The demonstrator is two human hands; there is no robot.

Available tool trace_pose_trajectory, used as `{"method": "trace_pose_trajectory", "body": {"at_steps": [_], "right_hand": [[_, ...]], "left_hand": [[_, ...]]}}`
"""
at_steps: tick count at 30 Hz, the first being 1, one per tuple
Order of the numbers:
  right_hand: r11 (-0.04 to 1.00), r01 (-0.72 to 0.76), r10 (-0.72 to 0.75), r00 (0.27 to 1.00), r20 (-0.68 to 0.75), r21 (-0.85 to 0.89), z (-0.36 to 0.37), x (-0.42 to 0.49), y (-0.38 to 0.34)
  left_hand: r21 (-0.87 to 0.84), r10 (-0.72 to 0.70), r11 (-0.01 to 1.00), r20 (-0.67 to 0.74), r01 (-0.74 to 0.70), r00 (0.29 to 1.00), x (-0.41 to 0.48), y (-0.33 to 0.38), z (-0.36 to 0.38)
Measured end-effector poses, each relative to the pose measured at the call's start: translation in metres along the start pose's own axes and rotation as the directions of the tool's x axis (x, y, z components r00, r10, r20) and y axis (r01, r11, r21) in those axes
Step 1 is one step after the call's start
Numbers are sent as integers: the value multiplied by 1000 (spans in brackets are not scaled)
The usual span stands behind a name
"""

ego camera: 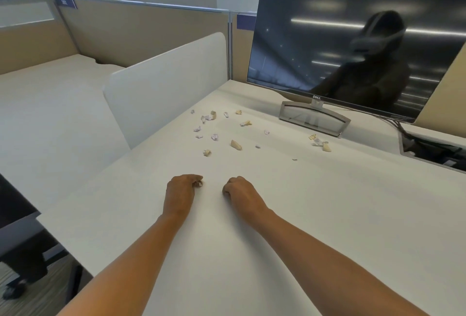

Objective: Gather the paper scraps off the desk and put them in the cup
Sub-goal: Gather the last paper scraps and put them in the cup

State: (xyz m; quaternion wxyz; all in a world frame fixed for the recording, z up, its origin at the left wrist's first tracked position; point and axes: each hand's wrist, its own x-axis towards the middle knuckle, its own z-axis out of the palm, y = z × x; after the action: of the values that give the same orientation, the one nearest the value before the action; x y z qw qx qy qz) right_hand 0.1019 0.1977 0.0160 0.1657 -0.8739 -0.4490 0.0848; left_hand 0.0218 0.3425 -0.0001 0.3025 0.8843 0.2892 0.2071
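Note:
Several small crumpled paper scraps (236, 144), white and tan, lie scattered on the white desk (327, 214) in front of the monitor. A smaller group of scraps (321, 143) sits to the right, near the monitor stand. My left hand (182, 193) and my right hand (239, 193) rest on the desk side by side, well short of the scraps. Both hands have their fingers curled under and nothing shows in either. No cup is in view.
A dark Dell monitor (353, 45) on a silver stand (314, 118) stands at the back right. A white divider panel (166, 83) borders the desk on the left. A cable opening (433, 150) is cut into the desk at far right.

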Motion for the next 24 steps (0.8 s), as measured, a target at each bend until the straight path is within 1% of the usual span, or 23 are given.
{"method": "trace_pose_trajectory", "body": {"at_steps": [5, 9, 13, 19, 24], "right_hand": [[1000, -21, 21, 1000, -8, 9, -10, -32, 10], [1000, -24, 24, 1000, -2, 3, -19, -60, 28], [999, -42, 42, 999, -5, -3, -30, -97, 62], [988, -153, 155, 986, -57, 30, -53, -168, 126], [964, -254, 262, 956, -135, 75, -82, -234, 185]], "left_hand": [[-56, -43, 998, -3, 42, 999, -27, 22, 2], [-57, -14, 998, 29, 15, 999, -50, 46, 16], [-83, 19, 996, 76, -13, 997, -73, 81, 39], [-110, 95, 991, 160, -78, 982, -108, 151, 84], [-122, 179, 981, 242, -153, 954, -147, 223, 131]]}}
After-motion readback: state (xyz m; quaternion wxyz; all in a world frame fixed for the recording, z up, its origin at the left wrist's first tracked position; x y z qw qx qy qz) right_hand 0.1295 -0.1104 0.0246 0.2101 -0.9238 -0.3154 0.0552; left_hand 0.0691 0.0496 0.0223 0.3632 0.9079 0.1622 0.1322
